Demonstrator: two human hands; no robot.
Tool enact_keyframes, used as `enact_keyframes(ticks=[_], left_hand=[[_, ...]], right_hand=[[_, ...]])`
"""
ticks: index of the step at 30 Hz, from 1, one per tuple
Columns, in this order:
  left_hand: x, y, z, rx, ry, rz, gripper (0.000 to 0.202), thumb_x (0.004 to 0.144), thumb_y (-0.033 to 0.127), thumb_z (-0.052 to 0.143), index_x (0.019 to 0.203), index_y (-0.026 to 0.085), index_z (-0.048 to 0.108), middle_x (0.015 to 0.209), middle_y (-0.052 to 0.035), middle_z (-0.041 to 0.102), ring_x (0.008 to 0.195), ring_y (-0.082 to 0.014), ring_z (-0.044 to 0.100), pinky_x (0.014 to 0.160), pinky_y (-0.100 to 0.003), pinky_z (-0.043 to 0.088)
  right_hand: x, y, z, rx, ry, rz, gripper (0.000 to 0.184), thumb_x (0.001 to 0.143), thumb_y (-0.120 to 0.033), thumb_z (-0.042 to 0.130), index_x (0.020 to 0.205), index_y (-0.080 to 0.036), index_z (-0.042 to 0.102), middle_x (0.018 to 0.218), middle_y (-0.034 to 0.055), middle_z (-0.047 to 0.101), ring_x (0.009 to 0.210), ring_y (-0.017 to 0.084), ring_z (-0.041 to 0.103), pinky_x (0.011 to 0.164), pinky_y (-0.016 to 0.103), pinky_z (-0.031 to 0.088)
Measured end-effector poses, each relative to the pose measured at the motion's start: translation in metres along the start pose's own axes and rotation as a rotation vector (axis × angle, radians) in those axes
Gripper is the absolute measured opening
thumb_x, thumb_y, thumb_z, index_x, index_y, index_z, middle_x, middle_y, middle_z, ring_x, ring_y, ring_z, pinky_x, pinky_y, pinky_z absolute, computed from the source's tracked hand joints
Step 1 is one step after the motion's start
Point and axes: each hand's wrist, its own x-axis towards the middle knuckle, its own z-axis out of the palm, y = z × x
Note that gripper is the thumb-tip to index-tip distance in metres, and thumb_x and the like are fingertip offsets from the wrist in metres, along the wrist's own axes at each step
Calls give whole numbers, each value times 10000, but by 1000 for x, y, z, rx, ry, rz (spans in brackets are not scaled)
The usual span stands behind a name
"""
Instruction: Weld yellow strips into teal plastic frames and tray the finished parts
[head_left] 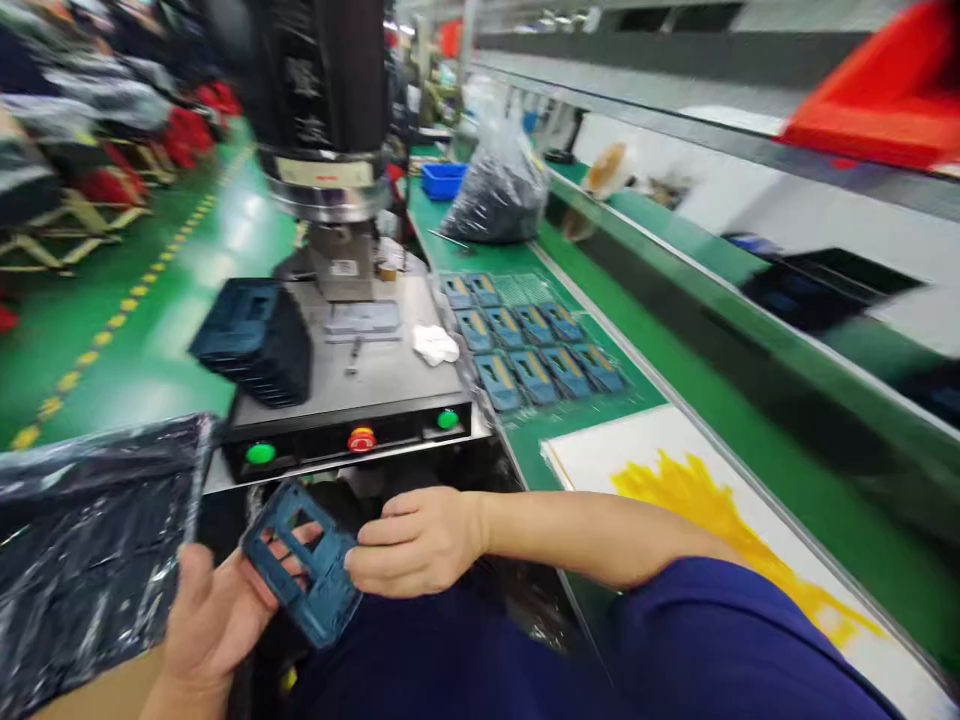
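Note:
A dark blue plastic casing (319, 590) with rectangular cutouts is tilted in front of my body. My left hand (217, 615) holds it from behind, its fingers showing through the openings and its thumb off to the side. At the casing's right edge, my right hand (420, 545) has its fingers curled, with the fingertips against the rim. Just beyond stands a press (326, 180) with a metal fixture (364, 320) on its bed. Several similar dark casings are stacked (259, 340) at the bed's left side.
Two green buttons (260, 454) and a red stop button (361, 440) line the press front. Rows of blue parts with yellow strips (532, 375) lie on the green bench. Further out are a white board with yellow strips (675, 490), a filled clear bag (499, 190) and a blue bin (442, 181).

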Motion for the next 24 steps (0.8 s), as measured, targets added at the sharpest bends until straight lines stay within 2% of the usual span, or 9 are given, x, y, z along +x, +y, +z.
enact_keyframes(ticks=[3, 5, 7, 9, 13, 14, 17, 19, 24], left_hand=[[14, -6, 4, 279, 36, -186, 510, 597, 505, 837, 958, 165, 719, 944, -112, 758, 752, -276, 709, 713, -383, 607], [23, -9, 14, 433, 47, -258, 386, 600, 305, 865, 919, 151, 713, 902, -95, 760, 695, -236, 702, 678, -335, 607], [29, -12, 26, 517, 35, -278, 415, 596, 255, 869, 962, 149, 704, 952, -100, 757, 711, -239, 707, 649, -318, 607], [32, -15, 37, 550, 33, -268, 489, 596, 277, 874, 1034, 162, 690, 1044, -111, 745, 787, -271, 720, 643, -321, 612], [35, -18, 40, 607, 31, -282, 558, 599, 292, 874, 1110, 189, 675, 1183, -113, 705, 967, -331, 706, 720, -356, 629], [35, -19, 39, 616, 25, -279, 559, 604, 298, 872, 1118, 196, 675, 1205, -109, 696, 1005, -341, 694, 737, -362, 631], [36, -22, 33, 618, 11, -255, 571, 612, 327, 868, 1136, 208, 673, 1244, -102, 678, 1113, -365, 647, 774, -361, 633], [35, -24, 33, 621, 8, -246, 580, 610, 341, 870, 1139, 208, 673, 1249, -102, 676, 1156, -375, 620, 792, -359, 632], [31, -28, 42, 646, 8, -212, 617, 599, 360, 871, 1164, 215, 671, 1259, -96, 671, 1202, -392, 583, 823, -374, 630]], right_hand=[[-27, -42, -3, 16, -172, 54, 223, 957, -317, 534, 972, -322, 756, 1161, -64, 696, 978, 88, 645, 650, 190, 471], [-46, -57, -11, 31, -284, 179, 227, 966, -361, 523, 1042, -308, 731, 1232, -25, 668, 1026, 93, 634, 693, 191, 485], [-70, -61, -30, 30, -371, 401, 260, 957, -407, 537, 1101, -262, 698, 1239, 36, 664, 1046, 114, 631, 763, 211, 507], [-104, -58, -62, -58, -408, 781, 279, 939, -397, 564, 1115, -211, 675, 1143, 77, 698, 1015, 146, 647, 842, 255, 523], [-190, -45, -164, -503, -566, 1798, 168, 887, -240, 603, 1020, -188, 691, 1032, 78, 723, 980, 195, 667, 858, 290, 524], [-209, -44, -191, -575, -597, 1907, 160, 892, -230, 592, 976, -139, 693, 982, 117, 722, 926, 206, 677, 826, 298, 522], [-250, -50, -259, -648, -683, 2063, 267, 917, -252, 569, 708, -107, 650, 745, 127, 682, 757, 158, 660, 735, 266, 496], [-264, -57, -283, -654, -745, 2138, 276, 892, -281, 625, 661, -131, 607, 684, 54, 645, 671, 118, 621, 692, 263, 498], [-271, -63, -287, -634, -935, 2379, 264, 749, -186, 716, 541, -150, 556, 652, 86, 613, 734, 168, 613, 679, 291, 460]])
